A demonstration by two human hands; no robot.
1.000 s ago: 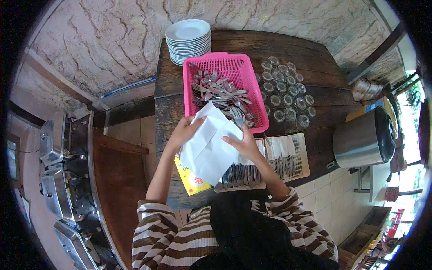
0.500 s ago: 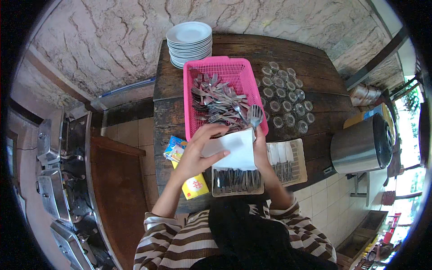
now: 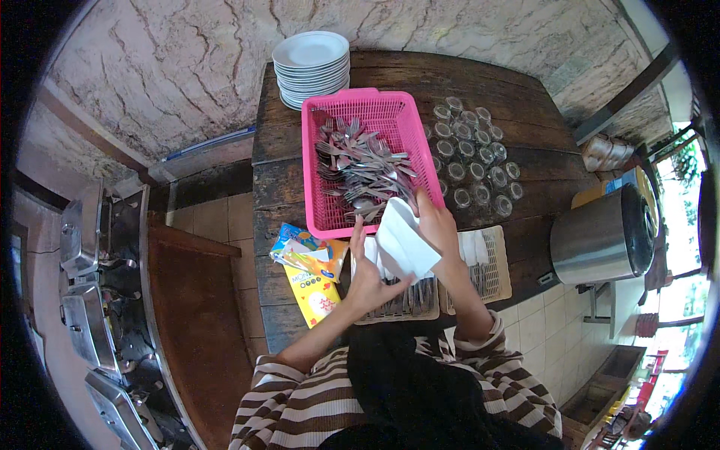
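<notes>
A white paper napkin (image 3: 405,244) is folded at a slant over the near end of the pink basket. My right hand (image 3: 439,231) grips its right side and upper end. The fork and spoon held there earlier are hidden now. My left hand (image 3: 367,283) is beside the napkin's lower left edge, fingers stretched up and thumb spread towards its lower corner. Just beyond, the pink plastic basket (image 3: 420,127) holds a heap of loose forks and spoons (image 3: 364,161). Under my hands stands a cream basket (image 3: 397,318) with rows of cutlery in white napkins.
Left of my hands lie yellow and blue napkin packets (image 3: 311,289). A second cream basket (image 3: 495,270) of wrapped cutlery stands to the right. Stacked white plates (image 3: 311,52), several upturned glasses (image 3: 478,171) and a large steel pot (image 3: 592,244) surround the work area on the wooden table (image 3: 480,75).
The napkin has turned and been folded over at a slant, covering the fork and spoon. My left hand has drawn back towards me from the napkin's top. My right hand has moved up around it.
</notes>
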